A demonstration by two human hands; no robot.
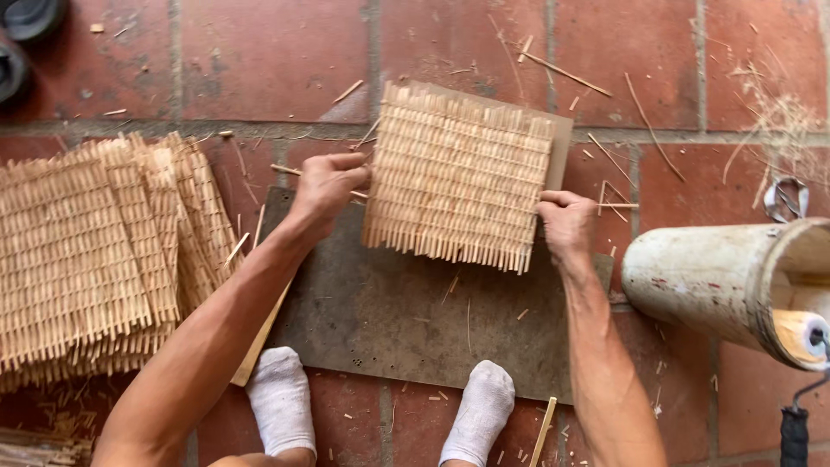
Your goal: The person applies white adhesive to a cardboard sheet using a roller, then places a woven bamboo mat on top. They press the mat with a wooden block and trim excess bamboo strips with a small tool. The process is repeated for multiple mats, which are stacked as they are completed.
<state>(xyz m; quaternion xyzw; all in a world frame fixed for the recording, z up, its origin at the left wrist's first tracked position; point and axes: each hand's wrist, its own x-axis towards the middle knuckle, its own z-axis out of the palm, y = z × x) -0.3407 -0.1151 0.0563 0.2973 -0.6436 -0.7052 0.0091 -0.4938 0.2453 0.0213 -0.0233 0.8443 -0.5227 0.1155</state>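
Single head-worn view, looking almost straight down from above onto the tiled floor [277, 60]. Close range: forearms enter from the near edge, socked feet [281, 411] at near centre. A dark board [389, 320] lies at centre frame. No second view, so no shared coverage.

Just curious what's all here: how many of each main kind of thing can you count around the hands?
Hands: 2, left hand, right hand
Woven mat held: 1
Mat stack: 1
Work board: 1
White cylinder: 1
Socked feet: 2
Total: 8
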